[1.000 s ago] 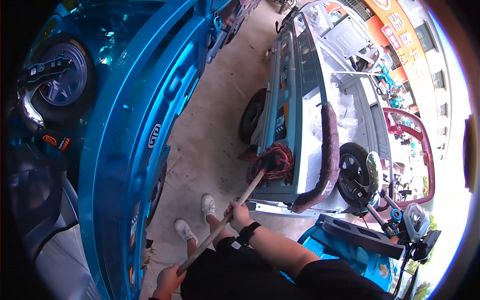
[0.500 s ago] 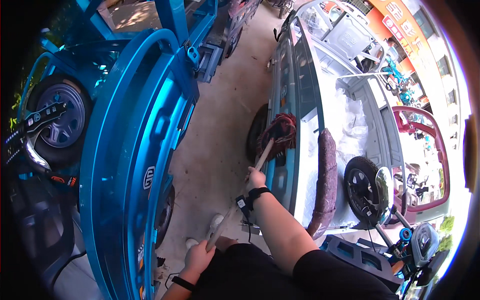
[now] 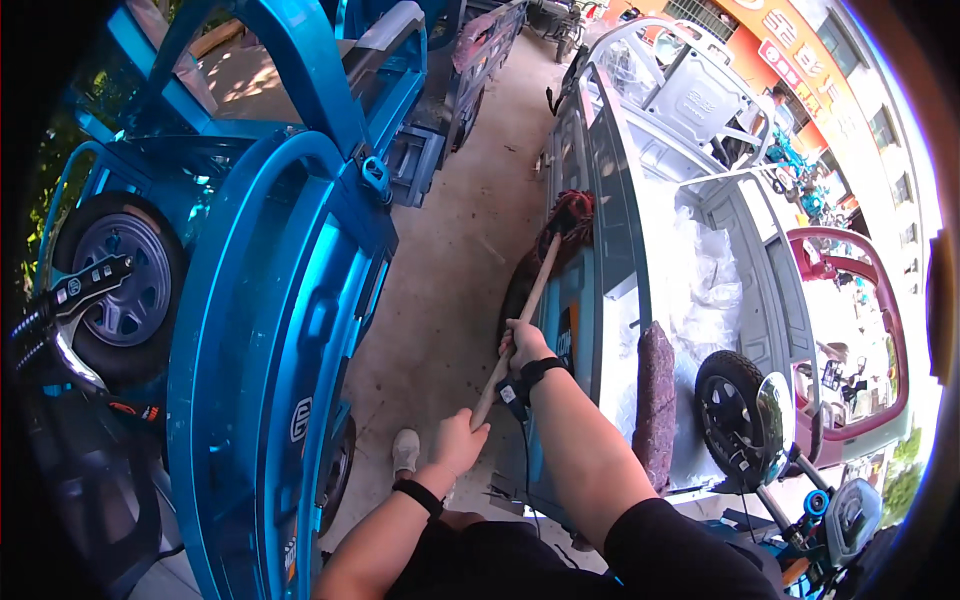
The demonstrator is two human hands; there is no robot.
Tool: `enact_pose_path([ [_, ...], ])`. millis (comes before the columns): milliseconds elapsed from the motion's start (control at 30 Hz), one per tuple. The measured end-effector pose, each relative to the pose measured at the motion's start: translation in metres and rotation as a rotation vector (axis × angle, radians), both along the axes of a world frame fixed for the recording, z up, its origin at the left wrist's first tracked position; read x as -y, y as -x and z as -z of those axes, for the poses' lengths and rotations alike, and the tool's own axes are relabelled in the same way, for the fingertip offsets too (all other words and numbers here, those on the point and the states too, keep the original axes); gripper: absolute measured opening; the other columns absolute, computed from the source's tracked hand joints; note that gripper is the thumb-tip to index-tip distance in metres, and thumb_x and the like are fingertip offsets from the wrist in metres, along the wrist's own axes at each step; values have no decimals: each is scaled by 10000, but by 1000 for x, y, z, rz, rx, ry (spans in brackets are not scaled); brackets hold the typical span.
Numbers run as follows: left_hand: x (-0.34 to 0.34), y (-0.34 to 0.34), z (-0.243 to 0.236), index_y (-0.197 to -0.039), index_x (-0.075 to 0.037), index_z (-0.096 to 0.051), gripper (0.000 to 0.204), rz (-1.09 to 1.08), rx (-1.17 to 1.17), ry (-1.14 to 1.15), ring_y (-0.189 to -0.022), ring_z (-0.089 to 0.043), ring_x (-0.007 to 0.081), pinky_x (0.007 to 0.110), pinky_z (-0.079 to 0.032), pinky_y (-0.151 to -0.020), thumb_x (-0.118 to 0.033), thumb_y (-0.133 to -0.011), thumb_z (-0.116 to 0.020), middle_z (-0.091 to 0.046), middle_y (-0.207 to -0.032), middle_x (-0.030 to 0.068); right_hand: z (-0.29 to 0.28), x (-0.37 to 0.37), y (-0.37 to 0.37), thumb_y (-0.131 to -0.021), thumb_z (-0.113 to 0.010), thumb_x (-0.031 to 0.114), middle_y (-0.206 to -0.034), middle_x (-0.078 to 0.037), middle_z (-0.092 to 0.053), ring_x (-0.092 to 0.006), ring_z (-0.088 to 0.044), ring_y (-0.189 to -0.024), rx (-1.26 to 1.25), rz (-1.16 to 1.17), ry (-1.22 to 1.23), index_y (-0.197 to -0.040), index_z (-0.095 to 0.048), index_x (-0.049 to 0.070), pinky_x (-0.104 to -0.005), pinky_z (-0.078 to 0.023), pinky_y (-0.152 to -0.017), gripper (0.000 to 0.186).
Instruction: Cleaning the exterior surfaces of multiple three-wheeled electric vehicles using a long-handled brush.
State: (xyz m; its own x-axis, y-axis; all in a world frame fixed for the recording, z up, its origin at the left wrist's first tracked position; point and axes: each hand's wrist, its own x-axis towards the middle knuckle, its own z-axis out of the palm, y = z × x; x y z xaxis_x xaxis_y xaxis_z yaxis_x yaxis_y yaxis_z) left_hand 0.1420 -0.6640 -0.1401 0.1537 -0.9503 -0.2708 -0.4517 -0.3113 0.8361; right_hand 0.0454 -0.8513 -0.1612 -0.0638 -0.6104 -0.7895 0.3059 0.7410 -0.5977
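Note:
Both my hands are wrapped round the pale wooden handle of a mop (image 3: pixel 540 283). My left hand (image 3: pixel 459 443) grips it low, near its rear end. Farther up the handle is my right hand (image 3: pixel 526 349), closed, with a black strap on the wrist and a small black device hanging beside it. The mop's dark red strand head (image 3: pixel 574 214) presses against the outer side panel of the grey-blue cargo tricycle (image 3: pixel 583 285) on my right, above its wheel. How much of the panel the strands touch is partly hidden.
A shiny blue tricycle body (image 3: pixel 260 330) stands close on my left, with a wheel (image 3: pixel 120 262) mounted on it. Between the vehicles runs a narrow concrete strip (image 3: pixel 440 260). Clear plastic sheeting (image 3: pixel 700 270) and a spare wheel (image 3: pixel 728 405) lie in the right cargo bed.
The mop head has moved forward along the side panel. Both hands have gone forward with the handle, the left one up and to the right. My view has shifted slightly.

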Motion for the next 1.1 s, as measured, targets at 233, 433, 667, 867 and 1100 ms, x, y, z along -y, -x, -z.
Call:
enact_pose_path([
  [233,-77,-50,4,-753,-16,-538,263,-4,-46,-134,-652,-565,350,387,-436,-555,-267,-724,-609,-563,-657,188,16,-80,-35,-783,-487,108,-614,-45,-432,-156,-444,-509,-77,-68,90,-810,-433,52,-302,-406,-470,82],
  [433,-158,-114,-19,-673,-46,-550,219,9,125,-138,-545,-554,333,379,-436,-499,-243,-660,-645,-538,-558,154,-68,-153,-64,-783,-493,123,-639,-51,-431,-183,-468,-603,309,-5,-291,-742,-431,71,-338,-410,-595,90],
  [667,-125,-127,-15,-674,-47,-564,202,67,100,-66,-547,-557,326,374,-431,-493,-236,-666,-634,-536,-558,155,-85,-132,-60,-801,-521,118,-668,-50,-429,-188,-477,-644,328,21,-249,-784,-426,69,-348,-424,-640,108],
  [867,-60,-91,-3,-810,-24,-553,224,74,-126,-12,-599,-554,352,386,-429,-524,-223,-717,-598,-548,-616,180,-79,-62,-45,-815,-549,169,-605,-17,-404,-146,-434,-535,235,109,-57,-751,-415,91,-320,-421,-536,168],
  [1100,27,-80,-36,-729,-5,-486,246,110,-95,23,-576,-540,359,396,-416,-515,-226,-723,-593,-528,-593,189,-89,15,-47,-802,-565,174,-616,-10,-406,-110,-396,-497,145,158,121,-759,-421,79,-275,-387,-443,178],
])
